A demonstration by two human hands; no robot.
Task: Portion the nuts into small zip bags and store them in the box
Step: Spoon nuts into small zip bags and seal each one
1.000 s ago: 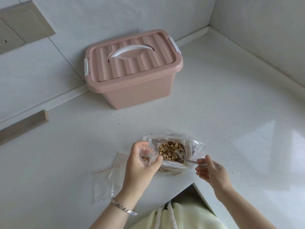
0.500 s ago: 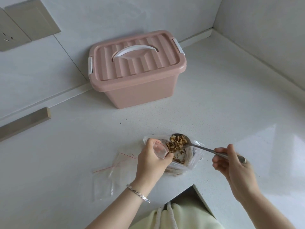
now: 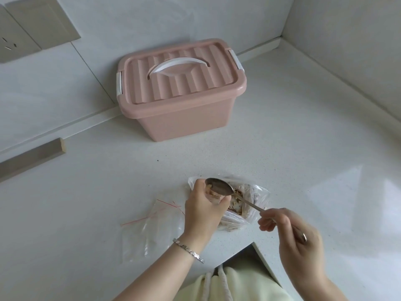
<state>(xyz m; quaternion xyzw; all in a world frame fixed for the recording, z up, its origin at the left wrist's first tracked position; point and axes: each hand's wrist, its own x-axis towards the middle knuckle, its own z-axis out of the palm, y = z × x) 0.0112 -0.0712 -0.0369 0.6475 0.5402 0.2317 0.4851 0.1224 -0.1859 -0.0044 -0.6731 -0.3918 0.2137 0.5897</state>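
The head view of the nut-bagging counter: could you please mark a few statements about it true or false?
1. The pink box has its lid on. True.
2. The right hand holds the spoon by its handle. True.
3. The left hand rests flat on the counter. False: it holds a small zip bag up to the spoon.
4. Spare zip bags lie to the right of the big nut bag. False: they lie to its left.
5. The spoon bowl is tipped over the small bag's mouth. True.

Glossy metal spoon, plastic box
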